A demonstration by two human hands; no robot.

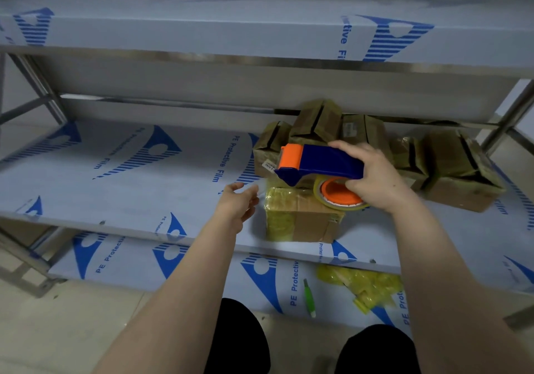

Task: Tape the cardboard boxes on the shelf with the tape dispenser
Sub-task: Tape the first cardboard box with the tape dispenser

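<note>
1. The fingers (354,184) of the right hand (375,177) are curled round the handle of the tape dispenser (320,161), thumb on top. The left hand (239,203) hangs slack and spread just left of the front box (300,220), apparently holding nothing. Whether a thin tape end reaches it, I cannot tell.
2. The dispenser sits over the front box's top, nose toward its left edge, and looks close to or touching it.
3. To tape well, I would steady the front box with the left hand, press the tape end down over its left edge, then draw the dispenser flat along the seam.
4. Count: one dispenser and one front box on the shelf (144,177). About five taped boxes (462,171) crowd behind and to the right of it.
5. On the shelf below the front box lie one green tool (309,298) and one heap of crumpled yellow film (361,287).
</note>
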